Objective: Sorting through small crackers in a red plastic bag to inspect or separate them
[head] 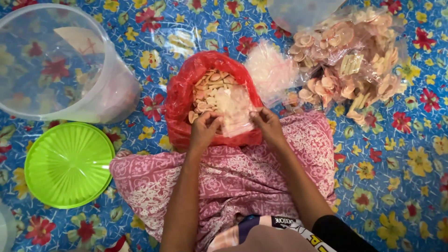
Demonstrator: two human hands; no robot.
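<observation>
A red plastic bag [186, 93] full of pale, flat crackers [210, 88] sits open in front of my lap. Over its near rim, both hands hold a small clear plastic bag [235, 112] with a few crackers inside. My left hand [203, 128] pinches the small bag's left edge. My right hand [267, 123] grips its right edge. The small bag hangs partly over the red bag's mouth.
A large clear plastic tub [56, 65] stands at the far left, with a lime green lid [67, 163] lying below it. Several filled clear packets of crackers [350, 60] are piled at the upper right. A floral blue mat [396, 186] covers the floor. Pink patterned cloth [224, 177] covers my lap.
</observation>
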